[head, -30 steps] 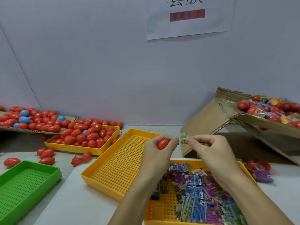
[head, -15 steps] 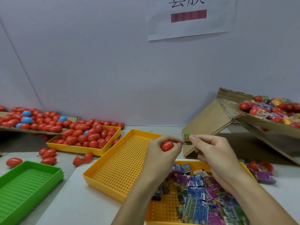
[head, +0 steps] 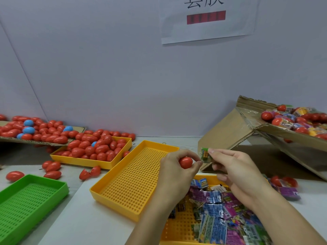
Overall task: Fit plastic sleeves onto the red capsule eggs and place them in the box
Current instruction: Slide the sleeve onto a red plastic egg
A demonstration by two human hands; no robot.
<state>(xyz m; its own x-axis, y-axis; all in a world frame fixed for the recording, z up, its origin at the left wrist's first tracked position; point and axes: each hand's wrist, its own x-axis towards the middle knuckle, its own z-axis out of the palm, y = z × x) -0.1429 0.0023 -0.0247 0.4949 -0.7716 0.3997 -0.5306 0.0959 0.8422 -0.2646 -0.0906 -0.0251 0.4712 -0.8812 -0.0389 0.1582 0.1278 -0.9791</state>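
a pale wall (head: 123, 68) fills the upper frame, with a paper sign (head: 207, 18) at top centre. at the right edge a tilted cardboard box (head: 230, 131) holds red eggs already wrapped in printed sleeves. at far left a cardboard sheet (head: 77, 129) carries a heap of red eggs with a few blue ones. a green perforated tray (head: 31, 197) sits at lower left. an empty yellow perforated tray (head: 131, 179) lies at centre, angled toward the upper right. behind it, left of centre, a second yellow tray (head: 88, 161) is piled with red eggs. at the bottom right a third yellow tray (head: 177, 227) holds a loose pile of plastic sleeves (head: 217, 213). loose red eggs lie on the table between the trays.

your left hand (head: 175, 172), just right of centre, has its fingers curled round a red capsule egg (head: 185, 162), gripping it with fingertips and thumb. your right hand (head: 235, 170), just beside it, pinches a small green plastic sleeve (head: 205, 154) between thumb and forefinger. the sleeve sits just to the right of the egg, above the sleeve tray; it is not yet on the egg.
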